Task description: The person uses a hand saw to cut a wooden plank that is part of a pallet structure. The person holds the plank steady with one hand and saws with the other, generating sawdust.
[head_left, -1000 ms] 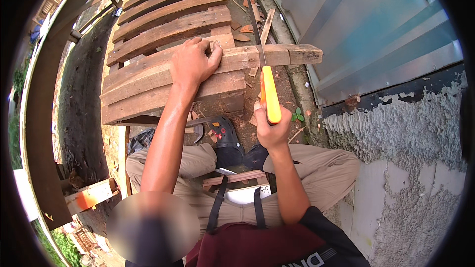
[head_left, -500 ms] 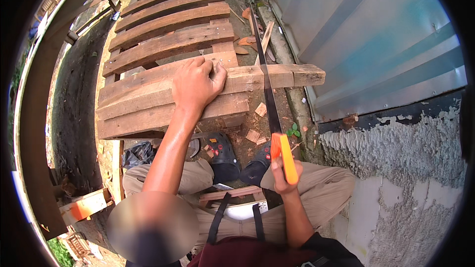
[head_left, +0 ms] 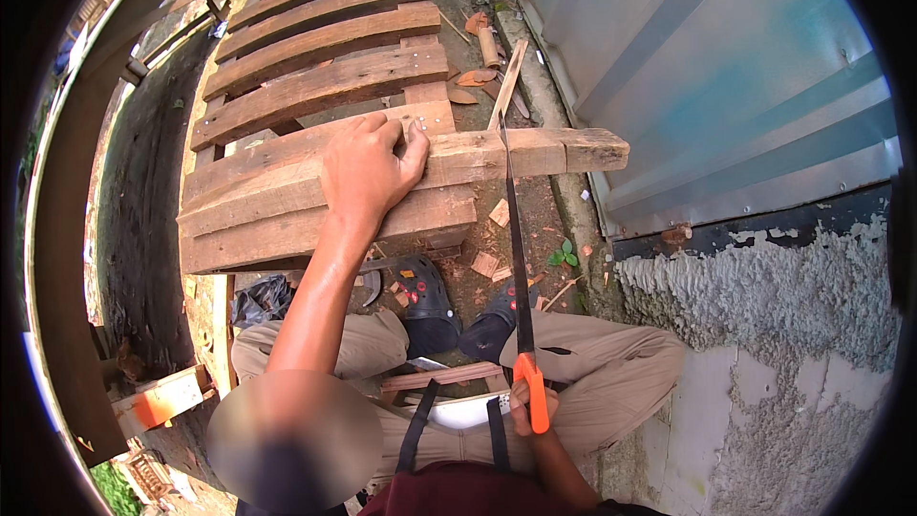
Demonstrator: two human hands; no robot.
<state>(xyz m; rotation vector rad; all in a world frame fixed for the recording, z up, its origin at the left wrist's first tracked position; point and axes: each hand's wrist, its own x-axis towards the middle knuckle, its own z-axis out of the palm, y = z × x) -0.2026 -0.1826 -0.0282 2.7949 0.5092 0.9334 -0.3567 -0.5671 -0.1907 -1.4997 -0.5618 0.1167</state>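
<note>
A wooden beam point(head_left: 468, 159) lies across the near end of a slatted wooden pallet point(head_left: 334, 84), its right end sticking out past the slats. My left hand point(head_left: 368, 170) presses down on the beam with its fingers curled over the far side and the thumb raised. In my right hand point(head_left: 521, 411), low over my lap, is the orange handle of a handsaw point(head_left: 519, 277). The dark blade runs away from me, and its far end lies at the beam, near a line across the overhanging part.
To the right stand a corrugated metal sheet point(head_left: 707, 67) and a rough grey wall point(head_left: 745, 315). Wood offcuts point(head_left: 484, 264) and a small green plant point(head_left: 564, 254) are on the ground near my dark clogs point(head_left: 427, 291). A black plastic bag point(head_left: 263, 300) sits at the left.
My right hand has drawn the handsaw back toward me, so the blade's tip now sits near the beam instead of far past it. My left hand stays on the beam.
</note>
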